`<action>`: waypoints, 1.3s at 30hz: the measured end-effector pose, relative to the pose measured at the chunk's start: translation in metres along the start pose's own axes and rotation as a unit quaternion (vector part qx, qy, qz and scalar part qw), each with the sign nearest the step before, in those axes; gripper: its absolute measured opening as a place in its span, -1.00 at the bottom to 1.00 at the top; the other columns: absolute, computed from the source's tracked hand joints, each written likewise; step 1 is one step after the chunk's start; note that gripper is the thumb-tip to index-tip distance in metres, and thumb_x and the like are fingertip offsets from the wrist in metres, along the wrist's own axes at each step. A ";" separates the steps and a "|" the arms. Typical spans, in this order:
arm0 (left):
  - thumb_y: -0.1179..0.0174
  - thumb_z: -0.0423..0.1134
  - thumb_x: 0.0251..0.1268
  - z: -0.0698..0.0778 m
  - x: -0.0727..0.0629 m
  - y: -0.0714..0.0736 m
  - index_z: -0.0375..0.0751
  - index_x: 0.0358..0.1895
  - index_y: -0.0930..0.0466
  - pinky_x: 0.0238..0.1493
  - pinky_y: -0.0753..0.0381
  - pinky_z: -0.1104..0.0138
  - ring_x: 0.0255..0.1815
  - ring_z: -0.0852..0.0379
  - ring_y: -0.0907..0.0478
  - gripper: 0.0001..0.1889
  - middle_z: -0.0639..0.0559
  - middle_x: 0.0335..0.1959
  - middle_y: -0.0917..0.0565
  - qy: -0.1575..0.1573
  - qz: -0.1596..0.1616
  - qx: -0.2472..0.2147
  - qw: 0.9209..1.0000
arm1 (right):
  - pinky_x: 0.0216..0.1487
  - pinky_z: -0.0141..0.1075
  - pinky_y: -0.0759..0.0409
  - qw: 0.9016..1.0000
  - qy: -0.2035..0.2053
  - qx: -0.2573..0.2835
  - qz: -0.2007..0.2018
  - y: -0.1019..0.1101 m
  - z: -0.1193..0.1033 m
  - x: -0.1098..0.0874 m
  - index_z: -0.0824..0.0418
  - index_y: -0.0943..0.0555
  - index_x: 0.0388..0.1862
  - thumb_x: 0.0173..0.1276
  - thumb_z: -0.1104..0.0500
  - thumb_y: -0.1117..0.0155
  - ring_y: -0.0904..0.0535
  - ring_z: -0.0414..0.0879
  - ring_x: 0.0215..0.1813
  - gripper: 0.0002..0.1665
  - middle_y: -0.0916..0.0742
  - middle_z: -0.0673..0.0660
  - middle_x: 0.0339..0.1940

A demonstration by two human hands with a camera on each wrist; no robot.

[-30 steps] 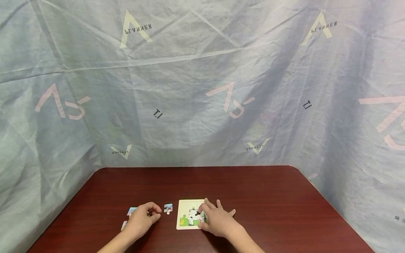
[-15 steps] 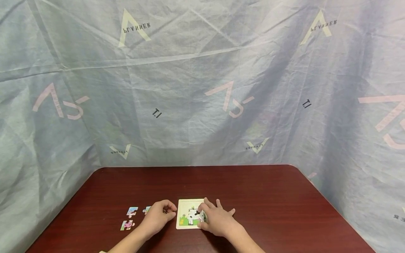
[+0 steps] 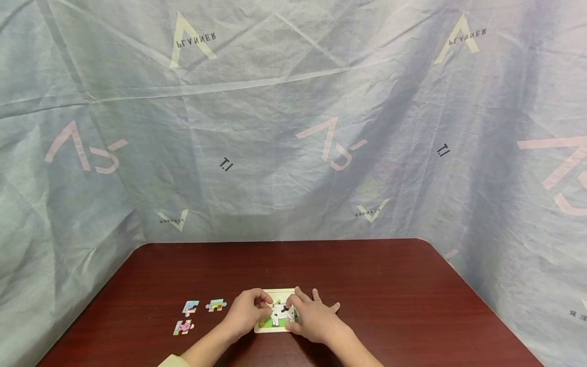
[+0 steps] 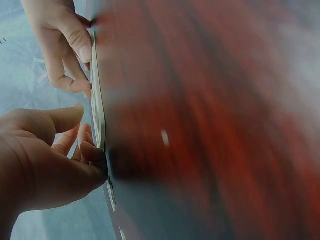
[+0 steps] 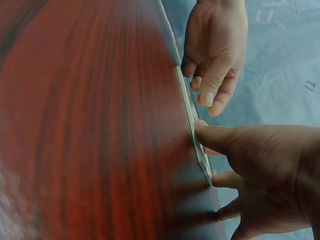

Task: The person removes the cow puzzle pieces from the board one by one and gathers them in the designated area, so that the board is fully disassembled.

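Observation:
A square wooden puzzle board (image 3: 278, 292) with a pale frame and a cow picture lies on the table. My left hand (image 3: 247, 313) is over its left part, thumb and index fingertips close together in a pinch on a small puzzle piece, which the fingers mostly hide. My right hand (image 3: 314, 318) rests on the board's right side. Its thumb (image 5: 215, 134) touches the near edge, and the other fingers spread across the far right corner and onto the table. In the left wrist view the board (image 4: 100, 117) shows edge-on, with my left hand (image 4: 50, 160) close over it.
Three loose jigsaw pieces lie left of the board: a yellow and blue one (image 3: 216, 305), a blue one (image 3: 190, 307) and a pink one (image 3: 183, 327). The dark red table (image 3: 367, 285) is backed by a grey printed cloth (image 3: 275, 193) at its far side.
My left hand has moved right, from beside the loose pieces to over the board. The piece that lay just left of the board is out of sight. My right hand has stayed put.

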State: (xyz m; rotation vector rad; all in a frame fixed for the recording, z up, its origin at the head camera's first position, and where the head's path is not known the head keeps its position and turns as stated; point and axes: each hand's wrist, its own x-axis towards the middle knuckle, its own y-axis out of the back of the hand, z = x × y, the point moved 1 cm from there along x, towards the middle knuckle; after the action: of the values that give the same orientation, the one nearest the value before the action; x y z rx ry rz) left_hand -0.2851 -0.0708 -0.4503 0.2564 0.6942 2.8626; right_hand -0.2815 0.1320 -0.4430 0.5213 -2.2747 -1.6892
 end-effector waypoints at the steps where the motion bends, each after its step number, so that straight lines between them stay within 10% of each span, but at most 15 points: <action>1: -0.36 -0.54 0.10 0.001 0.000 -0.001 -0.34 -0.25 -0.63 -0.38 -0.48 0.33 -0.37 0.13 -0.47 -0.83 0.03 -0.43 -0.55 -0.001 -0.002 -0.005 1.000 | -0.12 0.70 -0.17 1.000 0.000 0.000 0.000 0.000 0.000 0.000 -0.11 -0.43 0.04 0.36 -0.16 -0.38 -0.26 0.50 0.44 -0.59 -0.39 0.21 0.53; 20: -0.46 -0.52 0.03 0.012 0.010 -0.011 -0.38 -0.09 -0.63 -0.44 -0.35 0.35 -0.47 0.15 -0.34 -0.67 -0.05 -0.43 -0.49 0.004 -0.023 0.077 0.997 | -0.11 0.69 -0.19 1.000 -0.002 -0.005 -0.005 0.000 -0.001 0.000 -0.11 -0.43 0.03 0.37 -0.17 -0.37 -0.25 0.48 0.45 -0.59 -0.38 0.20 0.54; 39: -0.44 -0.60 -0.03 0.009 0.014 -0.015 -0.34 -0.08 -0.60 -0.50 -0.33 0.37 -0.50 0.14 -0.32 -0.61 -0.05 -0.46 -0.46 0.022 -0.024 0.051 0.998 | -0.13 0.70 -0.18 1.000 0.001 -0.006 0.000 -0.001 0.001 0.000 -0.11 -0.43 0.01 0.37 -0.17 -0.37 -0.26 0.49 0.44 -0.60 -0.38 0.20 0.54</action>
State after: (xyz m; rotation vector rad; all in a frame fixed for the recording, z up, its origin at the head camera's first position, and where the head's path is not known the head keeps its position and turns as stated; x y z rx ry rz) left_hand -0.2947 -0.0510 -0.4473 0.1903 0.8436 2.7999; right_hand -0.2813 0.1325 -0.4440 0.5194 -2.2623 -1.6999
